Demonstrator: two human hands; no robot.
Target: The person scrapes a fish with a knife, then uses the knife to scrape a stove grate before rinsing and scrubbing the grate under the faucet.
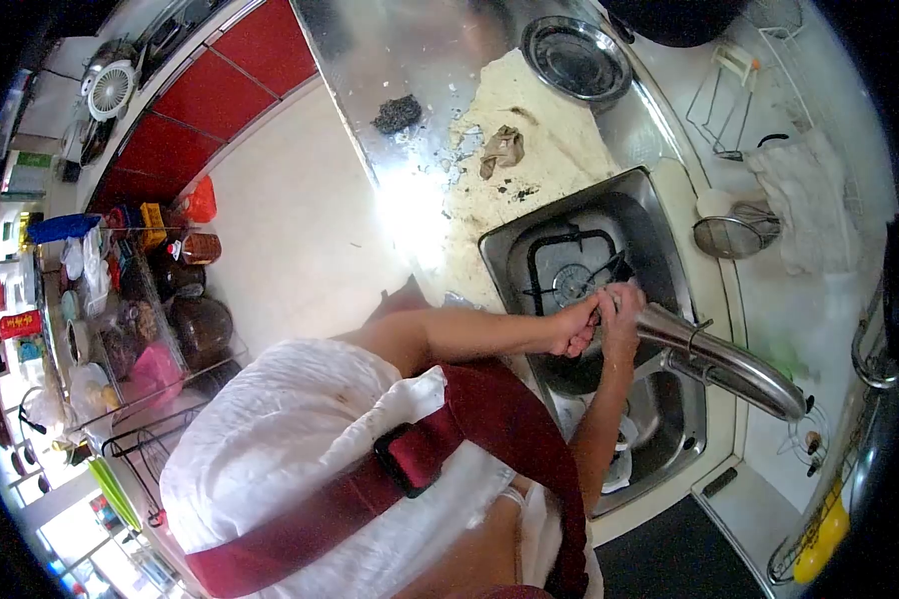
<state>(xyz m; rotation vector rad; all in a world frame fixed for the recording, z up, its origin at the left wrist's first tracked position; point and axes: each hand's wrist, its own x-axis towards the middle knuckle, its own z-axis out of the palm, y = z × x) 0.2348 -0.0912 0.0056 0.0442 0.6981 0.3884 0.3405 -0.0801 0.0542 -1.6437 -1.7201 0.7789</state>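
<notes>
My left hand (573, 325) is closed above the sink basin (504, 250), its fingers wrapped round something too hidden to name. Right beside it, my right hand (620, 307) is also closed, at the end of the thick metal faucet (714, 357). What its fingers grip cannot be made out. A black pan support (536, 262) lies in the basin, around a round drain (572, 285). Part of a dark round shape shows below my hands. The second basin (674, 399) holds some white items, partly hidden by my right forearm.
On the counter are a dark scrubber (398, 115), a crumpled brown cloth (502, 151) and a round metal lid (576, 59). Beyond the sink are a strainer (729, 237) and a hanging white cloth (804, 200). A crowded shelf rack (150, 290) stands at the left.
</notes>
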